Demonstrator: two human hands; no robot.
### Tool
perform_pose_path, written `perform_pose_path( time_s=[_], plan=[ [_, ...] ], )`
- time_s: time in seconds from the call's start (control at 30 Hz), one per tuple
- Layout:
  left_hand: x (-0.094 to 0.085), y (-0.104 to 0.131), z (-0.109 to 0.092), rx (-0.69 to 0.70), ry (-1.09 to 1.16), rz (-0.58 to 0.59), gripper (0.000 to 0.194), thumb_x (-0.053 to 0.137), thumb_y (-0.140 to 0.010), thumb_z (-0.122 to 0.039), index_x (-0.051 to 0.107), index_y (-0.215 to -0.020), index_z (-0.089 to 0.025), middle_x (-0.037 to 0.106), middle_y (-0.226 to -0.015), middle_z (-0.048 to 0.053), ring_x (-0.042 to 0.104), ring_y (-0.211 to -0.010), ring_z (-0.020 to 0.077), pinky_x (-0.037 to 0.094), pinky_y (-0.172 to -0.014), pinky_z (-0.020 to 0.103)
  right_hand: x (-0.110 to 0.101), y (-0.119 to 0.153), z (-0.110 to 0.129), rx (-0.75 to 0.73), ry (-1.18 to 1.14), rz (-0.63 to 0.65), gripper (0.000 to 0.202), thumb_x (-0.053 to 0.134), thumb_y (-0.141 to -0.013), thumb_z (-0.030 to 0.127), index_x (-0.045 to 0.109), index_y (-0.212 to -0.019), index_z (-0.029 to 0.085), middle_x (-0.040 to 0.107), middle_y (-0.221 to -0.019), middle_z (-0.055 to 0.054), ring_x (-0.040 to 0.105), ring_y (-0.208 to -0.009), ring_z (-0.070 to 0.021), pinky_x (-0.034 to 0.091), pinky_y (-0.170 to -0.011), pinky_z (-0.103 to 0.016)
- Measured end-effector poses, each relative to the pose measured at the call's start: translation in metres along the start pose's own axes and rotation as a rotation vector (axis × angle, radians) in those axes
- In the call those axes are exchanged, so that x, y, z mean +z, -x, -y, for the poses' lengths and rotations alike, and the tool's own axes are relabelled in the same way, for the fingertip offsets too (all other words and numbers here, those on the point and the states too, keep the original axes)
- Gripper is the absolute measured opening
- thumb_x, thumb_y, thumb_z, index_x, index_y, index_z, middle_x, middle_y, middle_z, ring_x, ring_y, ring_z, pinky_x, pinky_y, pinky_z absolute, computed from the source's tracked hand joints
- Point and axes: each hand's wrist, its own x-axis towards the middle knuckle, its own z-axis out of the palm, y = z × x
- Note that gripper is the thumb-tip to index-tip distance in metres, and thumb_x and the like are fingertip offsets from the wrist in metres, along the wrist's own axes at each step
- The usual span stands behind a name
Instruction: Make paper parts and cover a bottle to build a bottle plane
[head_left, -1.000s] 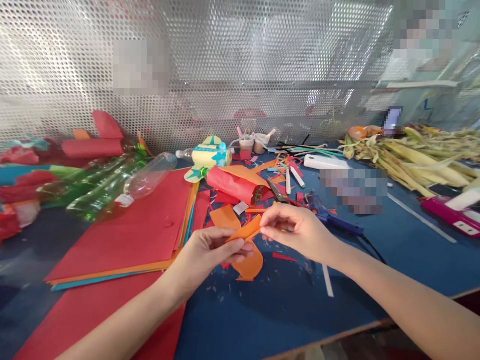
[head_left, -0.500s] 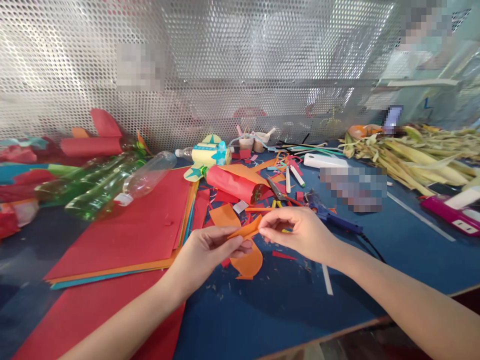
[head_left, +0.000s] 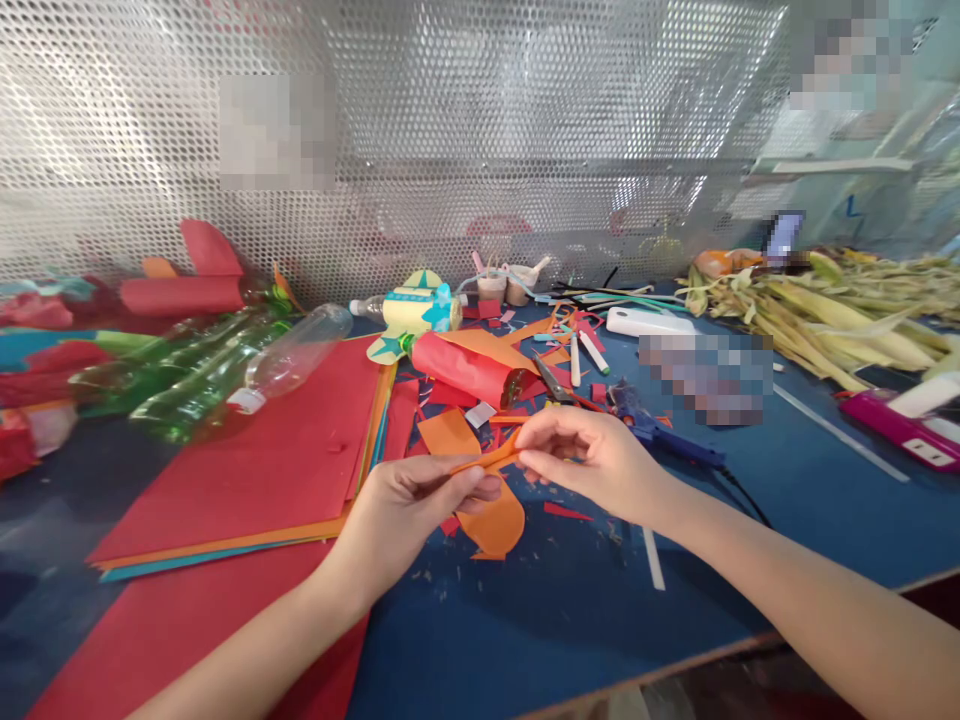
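Observation:
Between my two hands is a narrow folded piece of orange paper, held above the table. My left hand pinches its left end between thumb and fingers. At the other end, the thumb and fingertips of my right hand close on the paper. Beneath lie a rounded orange paper cutout and another orange cutout. Just beyond my hands rests a bottle wrapped in red paper, lying on its side. Scissors lie close behind my right hand.
A blue glue gun with its cord lies right of my right hand. Stacked coloured sheets and plastic bottles occupy the left. Dried husks are heaped at the far right. A perforated metal panel stands behind the table.
The orange paper has turned so that it looks narrower, seen more edge-on. My right hand has shifted slightly, its fingers closing further over the paper's end. My left hand is nearly still.

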Motion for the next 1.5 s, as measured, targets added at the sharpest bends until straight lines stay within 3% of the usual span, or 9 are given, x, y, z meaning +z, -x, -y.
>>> perform_pose_path(
  time_s=[0.13, 0.37, 0.63, 0.9, 1.2, 1.3, 1.5],
  plan=[
    [0.000, 0.000, 0.000, -0.064, 0.078, 0.034, 0.012, 0.074, -0.071, -0.033, 0.078, -0.072, -0.021, 0.078, -0.073, 0.002, 0.073, -0.069, 0.0151, 0.058, -0.064, 0.016, 0.000, 0.000, -0.003, -0.066, 0.015, 0.008, 0.005, 0.066, -0.079, 0.022, 0.063, -0.082, 0.020, 0.068, -0.082, -0.001, 0.064, -0.071, -0.0110, 0.053, -0.067, -0.023],
    [-0.001, 0.000, 0.002, -0.084, 0.061, 0.042, 0.014, 0.072, -0.072, -0.033, 0.078, -0.072, -0.020, 0.078, -0.076, 0.004, 0.073, -0.070, 0.0162, 0.059, -0.067, 0.020, 0.001, 0.001, -0.004, -0.010, -0.011, 0.002, 0.007, 0.066, -0.080, 0.025, 0.064, -0.081, 0.018, 0.068, -0.071, 0.000, 0.064, -0.065, -0.0107, 0.054, -0.064, -0.022],
    [0.007, 0.010, -0.006, 0.027, -0.034, -0.030, 0.010, 0.069, -0.076, -0.026, 0.078, -0.077, -0.022, 0.078, -0.077, 0.001, 0.073, -0.071, 0.0189, 0.059, -0.072, 0.025, 0.002, 0.002, 0.001, 0.014, 0.026, -0.005, 0.007, 0.065, -0.080, 0.025, 0.063, -0.078, 0.019, 0.067, -0.071, 0.000, 0.064, -0.064, -0.0116, 0.055, -0.065, -0.024],
    [0.002, 0.007, 0.002, 0.152, -0.169, 0.054, 0.019, 0.074, -0.071, -0.025, 0.078, -0.090, -0.024, 0.078, -0.089, 0.002, 0.073, -0.080, 0.0217, 0.058, -0.072, 0.025, -0.001, 0.002, 0.006, -0.006, 0.034, -0.004, 0.008, 0.064, -0.080, 0.024, 0.062, -0.076, 0.018, 0.066, -0.071, 0.000, 0.062, -0.063, -0.0107, 0.054, -0.064, -0.023],
    [-0.001, 0.007, 0.007, 0.177, -0.237, 0.045, 0.021, 0.069, -0.077, -0.030, 0.077, -0.095, -0.027, 0.078, -0.091, 0.002, 0.073, -0.079, 0.0210, 0.058, -0.070, 0.025, 0.001, 0.003, 0.003, -0.013, 0.027, 0.001, 0.008, 0.064, -0.081, 0.026, 0.061, -0.077, 0.019, 0.067, -0.072, 0.000, 0.063, -0.065, -0.0119, 0.054, -0.064, -0.024],
    [-0.001, 0.008, 0.006, 0.146, -0.143, 0.083, 0.023, 0.070, -0.076, -0.029, 0.076, -0.098, -0.025, 0.077, -0.096, 0.003, 0.072, -0.087, 0.0229, 0.058, -0.077, 0.027, 0.000, 0.002, 0.002, -0.009, 0.015, 0.000, 0.008, 0.063, -0.081, 0.026, 0.060, -0.077, 0.019, 0.067, -0.073, -0.001, 0.063, -0.065, -0.0123, 0.053, -0.065, -0.025],
    [-0.003, 0.010, 0.002, 0.029, 0.366, 0.242, 0.026, 0.068, -0.079, -0.036, 0.076, -0.096, -0.018, 0.075, -0.100, 0.013, 0.069, -0.099, 0.0306, 0.056, -0.085, 0.038, -0.004, -0.002, 0.002, 0.040, -0.066, -0.027, 0.009, 0.065, -0.078, 0.026, 0.059, -0.076, 0.020, 0.065, -0.069, 0.000, 0.062, -0.063, -0.0119, 0.053, -0.062, -0.024]
  ],
)
